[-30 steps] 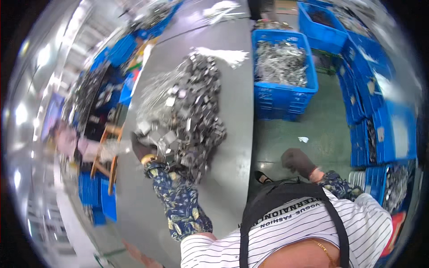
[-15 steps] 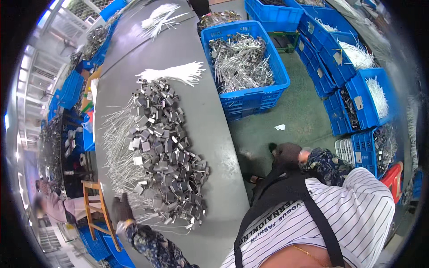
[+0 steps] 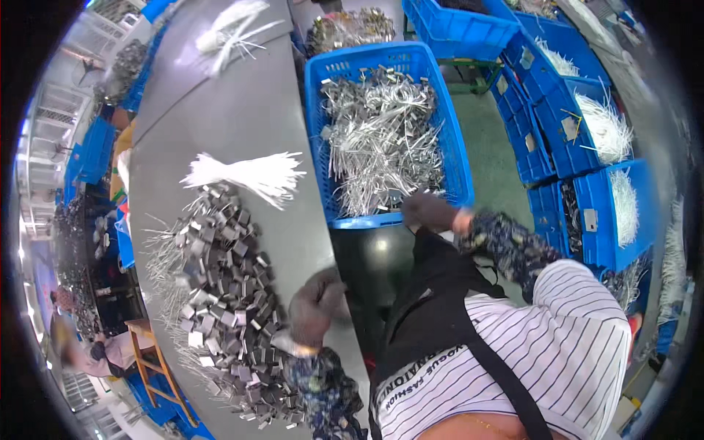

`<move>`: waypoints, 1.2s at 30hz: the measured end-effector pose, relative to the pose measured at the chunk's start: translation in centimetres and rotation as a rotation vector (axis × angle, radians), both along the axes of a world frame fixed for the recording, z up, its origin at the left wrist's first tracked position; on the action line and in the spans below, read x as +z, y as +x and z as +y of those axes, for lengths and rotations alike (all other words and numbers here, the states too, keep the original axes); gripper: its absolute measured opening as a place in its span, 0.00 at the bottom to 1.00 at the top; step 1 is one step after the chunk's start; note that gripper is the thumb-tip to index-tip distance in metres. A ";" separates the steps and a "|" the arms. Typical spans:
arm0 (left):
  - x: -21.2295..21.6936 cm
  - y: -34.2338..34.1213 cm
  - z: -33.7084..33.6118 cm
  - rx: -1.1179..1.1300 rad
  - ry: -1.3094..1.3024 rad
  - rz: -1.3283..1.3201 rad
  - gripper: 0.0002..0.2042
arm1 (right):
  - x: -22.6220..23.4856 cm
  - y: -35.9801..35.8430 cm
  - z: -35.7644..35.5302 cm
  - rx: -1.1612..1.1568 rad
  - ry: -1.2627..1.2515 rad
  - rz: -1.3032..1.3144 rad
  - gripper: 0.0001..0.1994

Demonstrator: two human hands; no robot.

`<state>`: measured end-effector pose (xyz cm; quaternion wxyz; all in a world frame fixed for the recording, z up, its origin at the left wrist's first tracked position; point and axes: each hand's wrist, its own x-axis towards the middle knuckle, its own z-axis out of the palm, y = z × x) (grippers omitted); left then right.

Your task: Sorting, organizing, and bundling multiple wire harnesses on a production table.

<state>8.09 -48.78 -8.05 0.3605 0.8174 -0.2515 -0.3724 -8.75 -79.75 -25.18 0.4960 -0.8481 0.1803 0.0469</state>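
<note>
Grey worktable fills the frame's left; the clenched left hand rests beside stiff, sharp-edged metal clips, while the right hand, grip unclear, reaches the blue crate.

— What's under the left hand?

— It's gloved in grey, curled loosely, at the edge of the long grey worktable, just beside a heap of small grey metal clips with wire tails.

— And the right hand?

— Also gloved, at the near rim of the big blue plastic crate full of shiny metal wire pieces.

— Anything else on the table?

— A bundle of white plastic ties, just beyond the heap.
</note>
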 end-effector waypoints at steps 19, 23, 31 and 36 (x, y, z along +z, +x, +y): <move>-12.9 8.3 -13.6 0.360 0.332 -0.874 0.22 | -2.4 12.6 -32.2 -0.217 -0.446 0.187 0.24; -12.7 8.7 -14.1 0.365 0.362 -0.808 0.23 | -1.6 12.1 -33.6 -0.041 -0.466 0.128 0.26; -12.2 8.6 -14.5 0.227 0.308 -0.990 0.23 | -2.4 12.3 -33.7 0.129 -0.682 0.044 0.25; -14.7 8.9 -12.4 0.345 0.292 -0.941 0.21 | -2.4 15.9 -34.1 0.101 -0.659 0.367 0.18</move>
